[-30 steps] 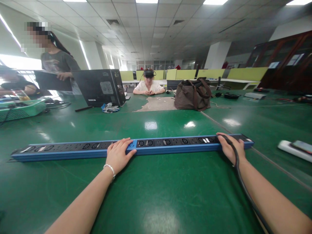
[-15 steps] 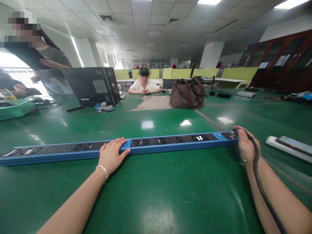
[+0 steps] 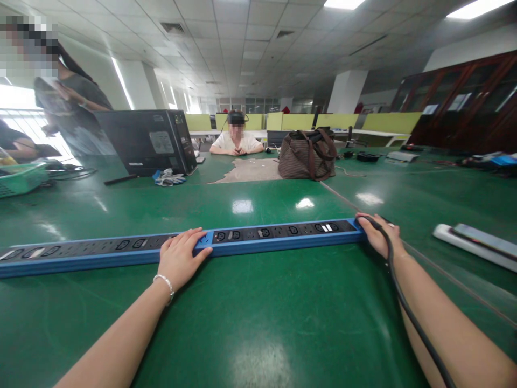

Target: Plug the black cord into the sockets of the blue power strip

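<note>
A long blue power strip with black socket panels lies across the green table. My left hand, with a pale bracelet at the wrist, rests over its middle, fingers across the top and thumb along the near side. At the right end, my right hand is closed over the strip and covers its last part. A black cable starts by the right thumb, passes over that hand and runs down along the forearm. Where the cable joins the strip, if it does, is hidden under the hand.
Behind the strip stand a black computer case, work gloves and a brown bag. A green basket is at the left, a white bar with a phone at the right. One person sits opposite; another stands at left.
My right hand has slid left along the strip and now covers its end section, which showed before. The cable shifted with it. My left hand stays in place on the strip.
</note>
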The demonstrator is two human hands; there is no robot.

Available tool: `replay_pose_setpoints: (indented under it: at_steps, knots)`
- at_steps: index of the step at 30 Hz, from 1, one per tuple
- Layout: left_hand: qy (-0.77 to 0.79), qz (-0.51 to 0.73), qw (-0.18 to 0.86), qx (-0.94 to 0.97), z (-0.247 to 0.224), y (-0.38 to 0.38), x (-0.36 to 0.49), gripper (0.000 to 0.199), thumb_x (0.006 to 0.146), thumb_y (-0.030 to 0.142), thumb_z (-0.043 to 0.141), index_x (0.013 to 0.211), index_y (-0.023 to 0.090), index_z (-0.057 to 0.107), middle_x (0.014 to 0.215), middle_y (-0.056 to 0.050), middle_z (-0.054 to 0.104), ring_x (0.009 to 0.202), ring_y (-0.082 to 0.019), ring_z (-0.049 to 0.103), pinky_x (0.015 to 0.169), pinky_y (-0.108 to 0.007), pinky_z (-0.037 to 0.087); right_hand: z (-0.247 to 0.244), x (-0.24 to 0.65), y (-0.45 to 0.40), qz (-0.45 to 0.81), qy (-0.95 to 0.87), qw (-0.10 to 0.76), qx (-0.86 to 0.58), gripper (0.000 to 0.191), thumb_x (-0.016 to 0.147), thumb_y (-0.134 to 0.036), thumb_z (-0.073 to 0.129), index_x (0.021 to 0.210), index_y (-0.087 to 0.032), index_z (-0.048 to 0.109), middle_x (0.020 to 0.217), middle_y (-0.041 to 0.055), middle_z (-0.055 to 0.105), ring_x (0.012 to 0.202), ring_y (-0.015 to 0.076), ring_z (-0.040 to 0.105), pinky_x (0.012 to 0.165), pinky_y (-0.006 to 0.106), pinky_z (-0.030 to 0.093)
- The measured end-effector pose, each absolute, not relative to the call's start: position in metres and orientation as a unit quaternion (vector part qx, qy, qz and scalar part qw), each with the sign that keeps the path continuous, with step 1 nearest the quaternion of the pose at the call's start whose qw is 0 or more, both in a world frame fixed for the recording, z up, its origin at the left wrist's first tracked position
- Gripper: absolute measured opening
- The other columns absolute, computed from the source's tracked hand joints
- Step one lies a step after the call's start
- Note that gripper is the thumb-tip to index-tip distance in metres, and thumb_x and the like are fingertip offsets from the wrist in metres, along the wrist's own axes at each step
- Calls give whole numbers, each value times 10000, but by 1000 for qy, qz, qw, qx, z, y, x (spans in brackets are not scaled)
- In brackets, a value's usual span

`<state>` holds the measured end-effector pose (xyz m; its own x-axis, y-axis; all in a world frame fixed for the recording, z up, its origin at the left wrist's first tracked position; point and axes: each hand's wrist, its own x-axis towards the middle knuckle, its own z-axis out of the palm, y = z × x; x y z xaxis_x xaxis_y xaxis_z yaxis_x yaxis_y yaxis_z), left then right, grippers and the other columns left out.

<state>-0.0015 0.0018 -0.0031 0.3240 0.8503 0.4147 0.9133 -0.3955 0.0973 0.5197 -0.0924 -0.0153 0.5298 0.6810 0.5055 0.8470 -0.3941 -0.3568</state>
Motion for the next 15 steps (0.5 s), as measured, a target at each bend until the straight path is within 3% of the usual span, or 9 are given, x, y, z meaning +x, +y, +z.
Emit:
replay_pose_setpoints:
  at_steps: [5, 11, 15]
  knots:
    - [-544, -204, 80, -810, -2, 1, -2, 424, 839, 513, 429, 1194, 307, 536, 1299, -4, 555, 1197, -224, 486, 990, -434, 299, -20, 520, -90, -100, -445, 305, -836, 413, 847, -470, 344, 1073, -303, 647, 1188, 52, 621, 1260, 291, 404, 1045, 605, 172]
    - [-545, -204, 79, -809, -2, 1, -2, 423, 836, 512, 430, 1187, 306, 545, 1294, -10, 560, 1187, -226, 493, 991, -424, 301, -23, 515, -96, -139, -465, 287, -826, 479, 851, -500, 323, 1172, -283, 604, 1254, 46, 580, 1302, 310, 339, 1035, 571, 232]
    - [-542, -208, 74, -811, -3, 1, -2, 421, 837, 512, 427, 1190, 313, 540, 1303, -14, 553, 1189, -227, 491, 990, -424, 302, -23, 513, -99, -151, -461, 281, -828, 509, 852, -516, 298, 1171, -271, 609, 1213, 86, 595, 1282, 305, 370, 1023, 553, 257]
